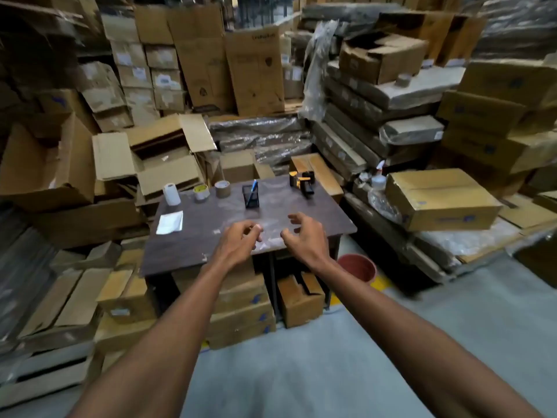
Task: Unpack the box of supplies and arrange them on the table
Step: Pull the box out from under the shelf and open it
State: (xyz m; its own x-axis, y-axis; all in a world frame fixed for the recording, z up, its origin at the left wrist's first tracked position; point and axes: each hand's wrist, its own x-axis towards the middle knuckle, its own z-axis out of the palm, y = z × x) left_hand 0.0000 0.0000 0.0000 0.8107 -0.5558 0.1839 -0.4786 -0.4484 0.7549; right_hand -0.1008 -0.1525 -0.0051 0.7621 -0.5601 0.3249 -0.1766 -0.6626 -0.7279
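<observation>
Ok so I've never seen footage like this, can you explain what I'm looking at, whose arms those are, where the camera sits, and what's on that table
There is no machine here. A person wears a wide-angle camera on their head, looking forward and down, so the two bare arms reaching in from the bottom are their own. The left hand and right hand hover over the near part of a dark wooden table, fingers loosely curled, holding nothing. On the table lie a white paper roll, two tape rolls, a black mesh pen holder with a blue pen, a black and yellow tape dispenser and a flat white packet. Stacked cardboard boxes surround it.
</observation>
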